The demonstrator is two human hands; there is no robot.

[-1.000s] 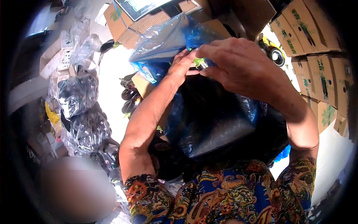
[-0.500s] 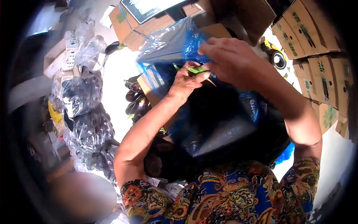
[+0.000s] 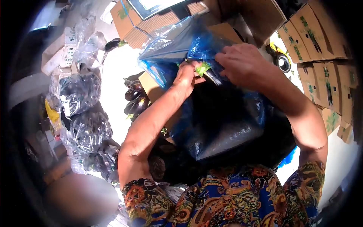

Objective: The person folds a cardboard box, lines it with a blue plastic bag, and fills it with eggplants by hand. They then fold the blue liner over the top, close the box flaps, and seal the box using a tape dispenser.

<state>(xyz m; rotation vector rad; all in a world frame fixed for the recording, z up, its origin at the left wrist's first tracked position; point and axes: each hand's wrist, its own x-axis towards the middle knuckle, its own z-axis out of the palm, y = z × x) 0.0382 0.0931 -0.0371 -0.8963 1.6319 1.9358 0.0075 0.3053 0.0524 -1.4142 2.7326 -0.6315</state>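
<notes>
A blue-tinted clear plastic bag [image 3: 172, 49] lines the cardboard box in front of me, its mouth gathered up at the far side. My left hand [image 3: 186, 75] is at that far side, fingers closed around an eggplant [image 3: 203, 69]. Its green cap shows beside my fingers; the dark body is mostly lost in shadow. To the right, my right hand [image 3: 242, 64] is curled with its fingertips on the blue plastic. What lies deeper inside the box is too dark to make out.
Several loose eggplants [image 3: 135, 99] lie left of the box, and another eggplant [image 3: 112, 45] farther back. Plastic-wrapped packs [image 3: 81, 94] line the left side. Printed cartons [image 3: 319, 75] are stacked at right. A device with a screen [image 3: 151, 5] rests on cardboard at the top.
My right hand has shifted right and slightly down, away from my left hand, with the blue plastic following. My left hand has turned slightly, showing the green cap differently.
</notes>
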